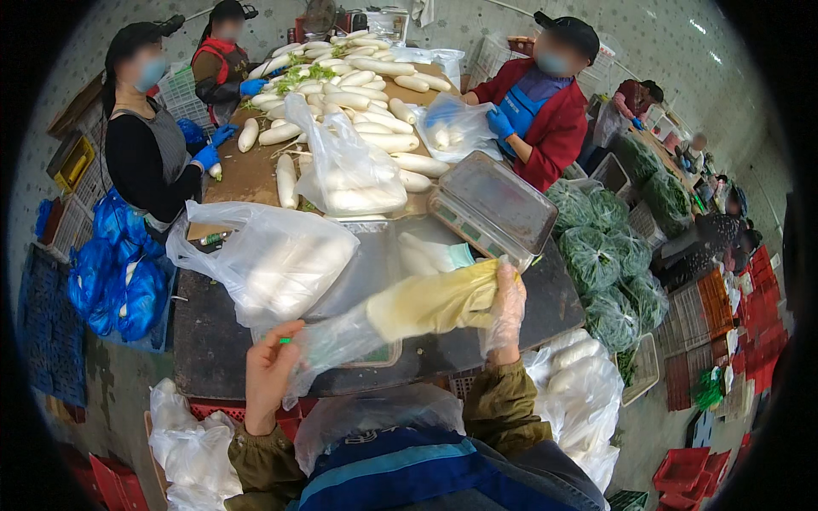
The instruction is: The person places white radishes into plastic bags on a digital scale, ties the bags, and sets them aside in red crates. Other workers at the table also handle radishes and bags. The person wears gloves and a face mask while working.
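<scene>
My bare left hand [271, 370] pinches the clear plastic end [332, 348] of a long yellow glove [441, 300] above the table's front edge. A small bright green spot shows by its fingers. My right hand [508, 306], covered by a thin clear plastic glove, grips the finger end of the yellow glove, which stretches between both hands. Behind it lies a white glove with a teal cuff [457, 255]. A clear plastic bag of white radishes [300, 274] rests on a metal scale pan [367, 239], left of centre. The yellow glove partly hides the scale's front.
Another bagged lot of radishes [358, 185] sits behind, before a large radish heap [358, 83]. A second scale [495, 204] stands at right. Co-workers in blue gloves flank the table. Bagged radishes [575, 389] and bagged greens [601, 255] crowd the right side; blue bags [121, 274] the left.
</scene>
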`<state>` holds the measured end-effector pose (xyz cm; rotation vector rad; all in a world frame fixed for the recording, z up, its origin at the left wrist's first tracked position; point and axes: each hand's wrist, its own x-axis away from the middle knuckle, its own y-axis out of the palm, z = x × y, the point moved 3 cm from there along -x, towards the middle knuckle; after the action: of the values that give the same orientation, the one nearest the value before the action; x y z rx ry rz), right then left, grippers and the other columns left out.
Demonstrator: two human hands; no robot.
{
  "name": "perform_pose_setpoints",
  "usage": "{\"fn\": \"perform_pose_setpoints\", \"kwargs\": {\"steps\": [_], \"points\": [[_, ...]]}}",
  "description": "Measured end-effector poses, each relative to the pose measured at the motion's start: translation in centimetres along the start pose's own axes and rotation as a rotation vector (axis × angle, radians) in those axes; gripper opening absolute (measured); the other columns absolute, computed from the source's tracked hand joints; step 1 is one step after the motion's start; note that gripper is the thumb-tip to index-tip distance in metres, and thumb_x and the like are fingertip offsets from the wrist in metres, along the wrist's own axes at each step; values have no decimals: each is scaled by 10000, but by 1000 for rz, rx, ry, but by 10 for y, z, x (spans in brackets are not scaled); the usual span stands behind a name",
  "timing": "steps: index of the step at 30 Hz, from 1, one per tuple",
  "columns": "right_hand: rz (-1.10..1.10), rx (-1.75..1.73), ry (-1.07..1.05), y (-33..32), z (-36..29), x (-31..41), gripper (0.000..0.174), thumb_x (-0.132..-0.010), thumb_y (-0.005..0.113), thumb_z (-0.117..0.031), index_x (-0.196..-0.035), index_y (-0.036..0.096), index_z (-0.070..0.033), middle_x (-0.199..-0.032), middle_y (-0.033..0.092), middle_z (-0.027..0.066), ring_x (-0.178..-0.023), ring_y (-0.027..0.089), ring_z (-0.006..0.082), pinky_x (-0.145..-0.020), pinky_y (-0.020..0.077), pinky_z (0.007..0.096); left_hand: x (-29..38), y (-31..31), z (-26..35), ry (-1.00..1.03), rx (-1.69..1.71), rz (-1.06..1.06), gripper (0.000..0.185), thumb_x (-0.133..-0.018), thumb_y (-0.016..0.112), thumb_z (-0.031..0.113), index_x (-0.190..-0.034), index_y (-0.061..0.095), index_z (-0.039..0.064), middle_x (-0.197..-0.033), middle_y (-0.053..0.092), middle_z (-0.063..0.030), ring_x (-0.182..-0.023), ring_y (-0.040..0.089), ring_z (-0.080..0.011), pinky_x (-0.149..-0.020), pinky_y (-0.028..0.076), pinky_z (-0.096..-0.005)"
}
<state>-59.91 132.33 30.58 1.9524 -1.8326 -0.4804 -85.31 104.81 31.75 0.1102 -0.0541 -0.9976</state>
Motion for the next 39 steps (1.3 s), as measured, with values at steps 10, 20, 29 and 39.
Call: {"fn": "perform_pose_setpoints", "kwargs": {"steps": [10,20,29,39], "points": [[-87,787,-477,-45,2,0,510,-913,697,-162,-1360,531,21,-1294,594,236,-1218,583,322,-1037,458,390,-12,42,17,31,217,-43,486,-1076,447,349,-1436,480,24,-1354,583,-86,-1129,615,-172,-922,524,-332],[-883,822,-707,82,-19,105,361,-832,775,-168,-1135,629,-38,-1071,651,149,-961,657,331,-815,525,417,-25,96,24,206,293,-296,812,-923,577,-65,-1597,141,57,-1473,430,-156,-1289,505,-211,-1039,454,-336],[-525,693,-334,59,0,93,158,-829,737,-62,-958,647,-51,-878,663,108,-787,652,301,-695,515,396,-14,70,24,511,-382,170,642,-843,657,-51,-1443,447,35,-1397,516,-160,-1185,581,-272,-916,517,-358],[-898,892,-966,102,-14,131,165,-808,743,-58,-816,578,-50,-766,597,116,-668,599,314,-597,452,424,-1,84,13,154,-188,-37,343,-991,519,43,-1324,597,19,-900,675,-70,-626,575,-140,-534,443,-287]]}}
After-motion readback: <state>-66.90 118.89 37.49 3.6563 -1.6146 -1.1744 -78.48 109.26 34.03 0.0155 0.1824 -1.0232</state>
